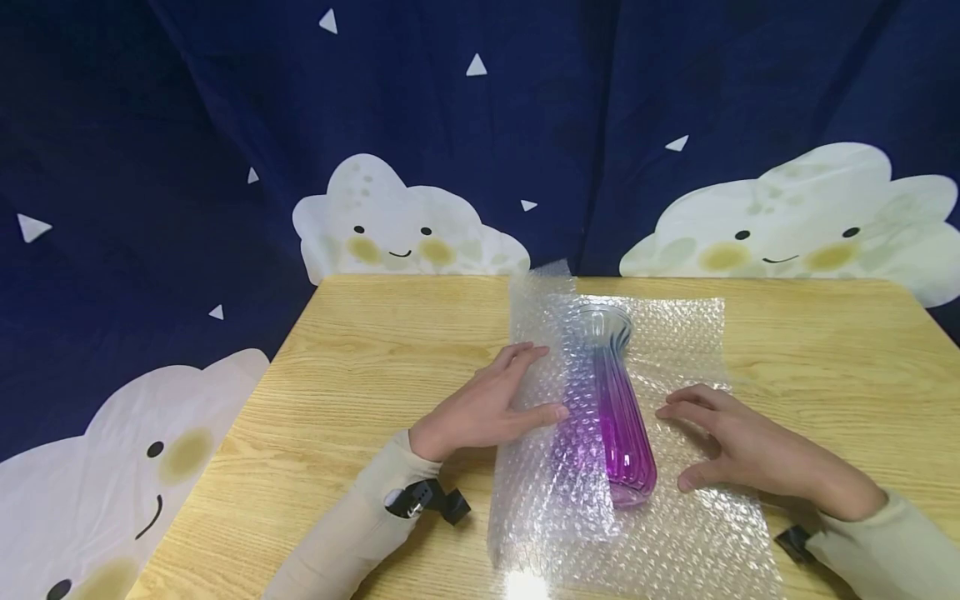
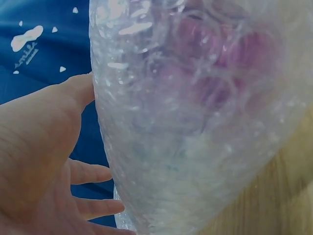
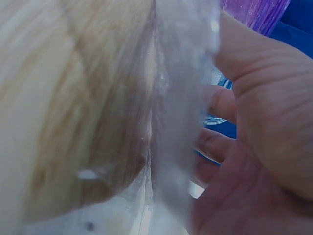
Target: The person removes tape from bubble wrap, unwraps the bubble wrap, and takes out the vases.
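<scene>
Vase (image 1: 630, 437) partly under bubble wrap (image 1: 543, 492) | left hand (image 1: 483, 407) spread against wrap | right hand (image 1: 757, 446) arched, fingers apart

At left hand (image 1: 483, 408): bubble wrap (image 1: 543, 492), clear thin plastic, rough with raised bubbles, glossy with bright glints. Between left hand and right hand (image 1: 750, 450): vase (image 1: 627, 433), see-through, glossy, smooth but fluted, glass by look. Beneath both hands: table (image 1: 375, 358), grained wood surface, smooth, some sheen. Beyond both: backdrop (image 1: 450, 117), matt cloth, softly creased. Behind left hand: sleeve (image 1: 341, 525), matt cloth.
</scene>
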The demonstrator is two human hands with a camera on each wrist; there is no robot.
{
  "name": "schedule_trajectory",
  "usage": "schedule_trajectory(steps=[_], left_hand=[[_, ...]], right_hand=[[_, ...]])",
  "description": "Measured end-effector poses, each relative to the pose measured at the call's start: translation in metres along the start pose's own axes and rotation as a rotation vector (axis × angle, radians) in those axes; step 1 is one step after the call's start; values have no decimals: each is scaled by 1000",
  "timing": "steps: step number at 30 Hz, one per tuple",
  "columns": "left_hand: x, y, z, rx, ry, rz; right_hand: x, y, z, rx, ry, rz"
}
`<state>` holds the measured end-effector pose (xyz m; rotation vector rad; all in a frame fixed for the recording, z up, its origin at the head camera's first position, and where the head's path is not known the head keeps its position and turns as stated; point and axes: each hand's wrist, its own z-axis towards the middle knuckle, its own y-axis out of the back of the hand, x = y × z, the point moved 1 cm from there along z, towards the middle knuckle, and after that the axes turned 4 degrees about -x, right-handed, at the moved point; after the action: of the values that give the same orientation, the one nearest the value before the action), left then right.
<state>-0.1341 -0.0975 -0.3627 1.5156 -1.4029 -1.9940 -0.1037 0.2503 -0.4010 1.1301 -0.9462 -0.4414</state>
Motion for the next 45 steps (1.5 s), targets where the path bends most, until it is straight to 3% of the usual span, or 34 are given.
schedule_trajectory(steps=[26,45], left_hand=[[3,5,-1,34,-12,-14],[4,10,-2,52,-23,32]], right_hand=[[0,1,0,9,-6,9],[0,0,-1,0,-2,-14]])
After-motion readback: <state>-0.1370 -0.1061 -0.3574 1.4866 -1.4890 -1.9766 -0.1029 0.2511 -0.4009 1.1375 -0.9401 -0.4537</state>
